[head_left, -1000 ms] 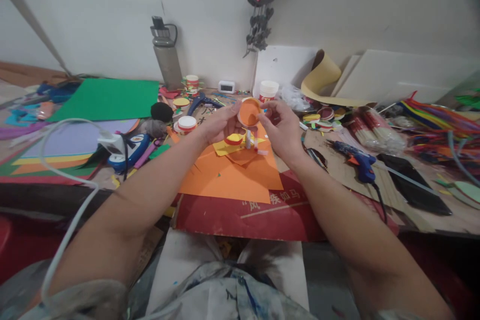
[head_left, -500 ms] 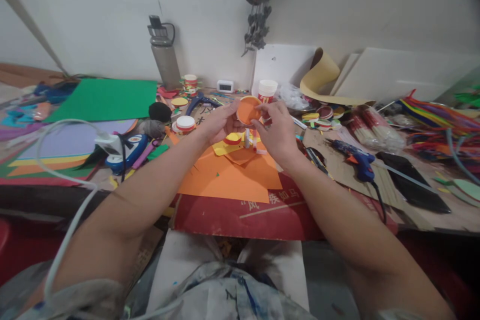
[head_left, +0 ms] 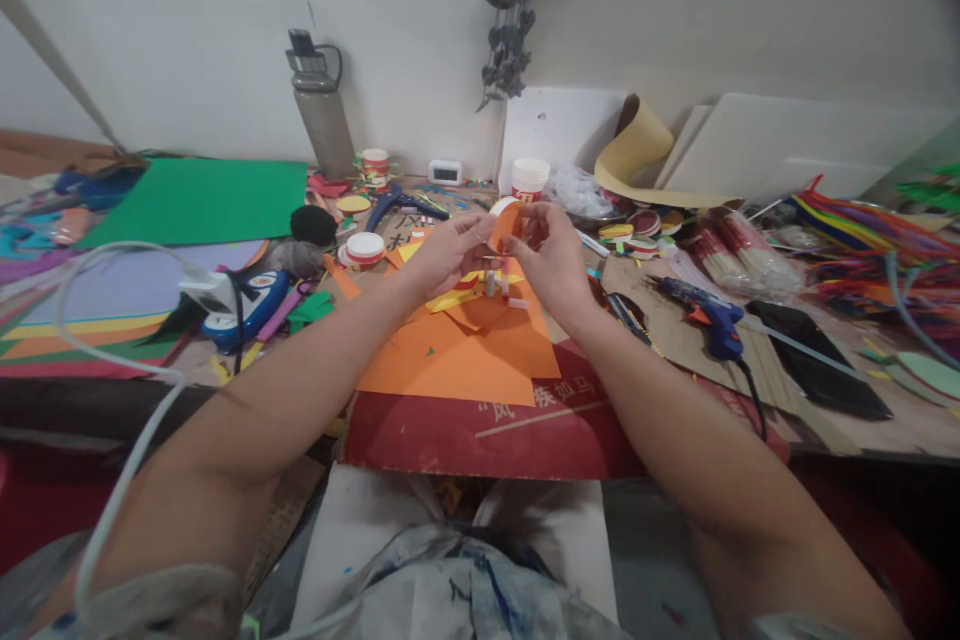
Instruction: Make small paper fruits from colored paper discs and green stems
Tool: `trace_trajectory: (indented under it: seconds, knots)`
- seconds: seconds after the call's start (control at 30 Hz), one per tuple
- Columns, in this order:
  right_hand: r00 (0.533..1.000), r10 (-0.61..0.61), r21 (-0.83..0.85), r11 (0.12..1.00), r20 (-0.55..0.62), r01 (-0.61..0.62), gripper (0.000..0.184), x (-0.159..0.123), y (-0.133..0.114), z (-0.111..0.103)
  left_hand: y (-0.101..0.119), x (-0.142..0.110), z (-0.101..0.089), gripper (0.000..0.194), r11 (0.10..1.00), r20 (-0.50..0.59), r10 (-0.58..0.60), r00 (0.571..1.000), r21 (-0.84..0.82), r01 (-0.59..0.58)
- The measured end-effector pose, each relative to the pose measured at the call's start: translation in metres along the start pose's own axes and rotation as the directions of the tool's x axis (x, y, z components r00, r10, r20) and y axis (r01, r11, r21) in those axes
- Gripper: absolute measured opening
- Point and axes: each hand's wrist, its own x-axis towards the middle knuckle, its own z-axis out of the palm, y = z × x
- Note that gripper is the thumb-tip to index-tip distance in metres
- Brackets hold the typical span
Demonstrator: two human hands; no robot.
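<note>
Between my hands, above the middle of the table, is a short round paper-cup piece (head_left: 509,224) with a white side and an orange paper face, turned partly edge-on. My left hand (head_left: 456,250) grips its left edge with the fingers closed. On the other side my right hand (head_left: 553,255) pinches its right edge. Below them lie orange paper sheets (head_left: 465,360) and a bit of yellow paper (head_left: 444,302), with a small pale upright roll (head_left: 491,282) near them. A white paper cup (head_left: 530,178) stands just behind the held piece.
Left are a green sheet (head_left: 202,200), a blue-and-white power strip (head_left: 247,310) with a white cable, and a white-topped round piece (head_left: 365,248). Right lie a blue glue gun (head_left: 712,320), a black phone (head_left: 817,360) and pipe cleaners (head_left: 855,230). A grey bottle (head_left: 322,120) stands behind.
The round piece has turned: its orange face pointed at me before and is now angled to the right, with the white side showing. My hands still hold it.
</note>
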Motion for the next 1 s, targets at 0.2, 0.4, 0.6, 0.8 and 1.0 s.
trace_trajectory:
  seconds: [0.2,0.4,0.6,0.8,1.0]
  knots:
    - [0.998,0.025,0.007,1.0,-0.058,-0.025,0.026,0.002,-0.007,-0.007,0.002,0.002,-0.003,0.04,1.0,-0.022,-0.017,1.0,0.004,0.017]
    - [0.999,-0.018,-0.016,1.0,-0.037,0.018,0.021,-0.001,-0.016,-0.011,-0.001,0.005,-0.006,0.047,1.0,-0.052,0.002,0.999,0.003,-0.002]
    - [0.999,0.028,0.065,0.998,-0.038,-0.025,0.023,-0.001,-0.015,-0.008,-0.002,0.005,-0.005,0.051,1.0,-0.086,0.008,0.996,0.028,-0.005]
    - [0.994,0.097,0.254,0.964,-0.044,-0.083,0.017,0.011,-0.01,-0.014,0.008,0.01,-0.015,0.065,0.992,-0.162,0.049,0.986,0.12,-0.029]
    - [0.969,0.247,0.342,0.911,-0.006,-0.23,0.014,0.021,0.002,-0.021,0.027,0.006,-0.031,0.062,0.901,-0.198,0.108,0.974,0.435,-0.012]
